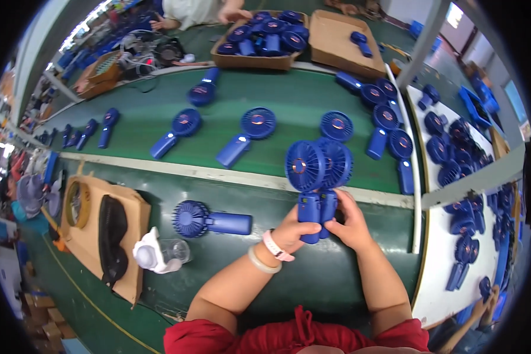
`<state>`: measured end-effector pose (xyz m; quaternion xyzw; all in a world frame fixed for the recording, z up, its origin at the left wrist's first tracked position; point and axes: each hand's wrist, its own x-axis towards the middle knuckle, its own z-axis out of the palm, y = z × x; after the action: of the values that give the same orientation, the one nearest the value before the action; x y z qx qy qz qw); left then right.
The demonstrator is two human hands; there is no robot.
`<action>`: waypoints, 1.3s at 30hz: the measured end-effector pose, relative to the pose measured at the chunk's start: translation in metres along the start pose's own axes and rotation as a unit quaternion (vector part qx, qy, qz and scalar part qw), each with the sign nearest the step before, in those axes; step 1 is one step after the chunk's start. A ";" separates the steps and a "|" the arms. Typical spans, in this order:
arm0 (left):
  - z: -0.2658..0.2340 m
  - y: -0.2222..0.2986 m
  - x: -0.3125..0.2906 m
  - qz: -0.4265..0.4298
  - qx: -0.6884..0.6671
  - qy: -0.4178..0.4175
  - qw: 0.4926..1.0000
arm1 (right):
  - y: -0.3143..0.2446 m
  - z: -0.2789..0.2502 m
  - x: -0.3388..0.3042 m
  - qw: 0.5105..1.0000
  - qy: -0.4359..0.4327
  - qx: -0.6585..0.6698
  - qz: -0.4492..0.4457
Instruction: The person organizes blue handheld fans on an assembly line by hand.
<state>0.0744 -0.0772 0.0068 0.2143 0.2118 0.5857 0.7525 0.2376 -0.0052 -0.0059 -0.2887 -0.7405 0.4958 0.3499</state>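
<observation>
I hold two blue handheld fans upright, side by side, above the near green worktop. My left hand (288, 235) is closed round the handle of the left fan (304, 165), thumb across its front. My right hand (354, 225) is closed on the handle of the right fan (340, 164), which stands slightly behind and partly hidden by the left one. The two handles touch or nearly touch. Left of my hands, another blue fan (229, 223) lies on the worktop. Beyond it sits a white device with a clear cup (159, 252).
Several blue fans, such as one fan (258, 124), lie on the green conveyor belt (218, 112). A cardboard tray (137, 236) holds tape and a black eye mask. Far back is a box (248, 62) full of fans near a co-worker's hands. More fans cover the white table (430, 295) at right.
</observation>
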 end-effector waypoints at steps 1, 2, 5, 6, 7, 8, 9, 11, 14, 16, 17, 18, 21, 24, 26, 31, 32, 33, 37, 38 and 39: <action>-0.002 0.000 0.000 0.024 -0.006 -0.002 1.000 | -0.005 0.000 0.005 0.999 -0.001 -0.024 -0.037; -0.001 0.001 -0.001 0.029 -0.016 -0.006 0.999 | -0.007 -0.003 0.006 0.999 -0.028 -0.036 -0.021; -0.008 -0.005 -0.001 0.015 -0.057 -0.009 0.998 | -0.003 0.004 0.005 0.998 0.044 0.037 -0.002; -0.008 -0.005 -0.002 0.009 -0.063 0.002 0.998 | -0.002 0.001 0.010 0.985 0.057 -0.124 -0.105; -0.009 -0.007 0.000 0.014 -0.075 -0.010 0.997 | -0.004 0.003 0.007 0.997 0.065 -0.040 -0.028; -0.009 -0.009 0.003 0.012 -0.080 -0.014 0.997 | 0.003 -0.002 0.004 0.996 0.077 -0.034 -0.008; -0.008 -0.008 0.004 0.015 -0.090 -0.016 0.996 | 0.005 -0.002 0.002 0.995 0.087 0.025 0.051; -0.008 -0.005 0.002 0.023 -0.103 0.012 0.994 | -0.002 -0.002 0.001 0.983 0.100 0.094 0.124; -0.011 -0.003 0.001 0.029 -0.138 0.003 0.990 | 0.010 0.001 0.001 0.992 0.077 0.018 0.099; -0.012 -0.004 0.003 0.032 -0.134 0.001 0.990 | 0.018 0.005 0.003 0.994 0.075 -0.008 0.079; -0.014 -0.006 0.004 0.034 -0.134 0.002 0.990 | 0.016 0.007 0.005 0.995 0.076 -0.033 0.063; -0.016 -0.008 0.006 0.028 -0.141 0.001 0.990 | 0.013 0.010 0.006 0.994 0.078 -0.037 0.072; -0.015 -0.007 0.004 0.017 -0.151 -0.005 0.988 | 0.007 0.012 0.010 0.989 0.065 -0.124 0.051; -0.013 -0.005 0.004 0.029 -0.141 -0.005 0.990 | 0.010 0.001 0.026 0.985 0.095 -0.132 0.054; -0.011 -0.002 0.001 0.038 -0.133 -0.008 0.990 | -0.006 -0.001 0.046 0.938 0.108 -0.327 -0.030; -0.012 -0.005 0.005 0.018 -0.151 -0.005 0.988 | 0.007 -0.005 0.076 0.874 0.093 -0.476 0.013; -0.012 -0.005 0.004 0.015 -0.152 -0.006 0.988 | 0.008 -0.005 0.080 0.861 0.074 -0.503 0.015; -0.013 -0.005 0.004 0.015 -0.152 -0.006 0.988 | 0.008 -0.004 0.084 0.846 0.055 -0.529 0.018; -0.014 -0.003 0.003 0.008 -0.155 -0.002 0.988 | 0.002 -0.016 0.094 0.832 0.069 -0.549 0.043; -0.014 -0.003 0.003 0.007 -0.155 -0.003 0.988 | 0.003 -0.024 0.095 0.841 0.098 -0.530 0.055; -0.014 -0.004 0.004 0.004 -0.164 -0.001 0.986 | 0.004 -0.032 0.095 0.848 0.128 -0.510 0.068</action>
<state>0.0705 -0.0734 -0.0076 0.0896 0.1112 0.6148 0.7756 0.2077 0.0867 0.0206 -0.5369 -0.8164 0.0295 0.2107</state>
